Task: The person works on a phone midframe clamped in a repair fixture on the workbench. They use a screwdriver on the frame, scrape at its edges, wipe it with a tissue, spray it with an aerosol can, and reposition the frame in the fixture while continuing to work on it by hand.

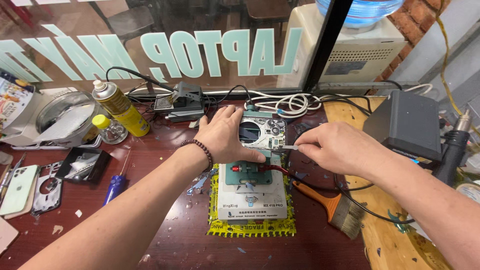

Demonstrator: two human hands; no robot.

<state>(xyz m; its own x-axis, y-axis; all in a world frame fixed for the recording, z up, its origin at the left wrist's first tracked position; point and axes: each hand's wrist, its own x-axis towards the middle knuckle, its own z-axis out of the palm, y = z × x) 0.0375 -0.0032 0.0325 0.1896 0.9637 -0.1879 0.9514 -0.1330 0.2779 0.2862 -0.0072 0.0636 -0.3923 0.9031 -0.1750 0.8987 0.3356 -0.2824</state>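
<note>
Left hand (pixel 227 137) lay flat with fingers spread on the phone frame (pixel 261 131), pressing it onto the green clamp fixture (pixel 248 175) at table centre, a bead bracelet (pixel 200 149) on that wrist. Right hand (pixel 336 148) pinched a thin metal pry tool (pixel 285 147) between thumb and fingers, tip touching the frame's right edge. Orange-handled brush (pixel 327 202) lay near right of the fixture, yellow spray can (pixel 121 107) and small bottle (pixel 109 128) far left, blue screwdriver (pixel 115 187) left, 1 pale green phone (pixel 19 189) at far-left edge, black box (pixel 405 125) right.
</note>
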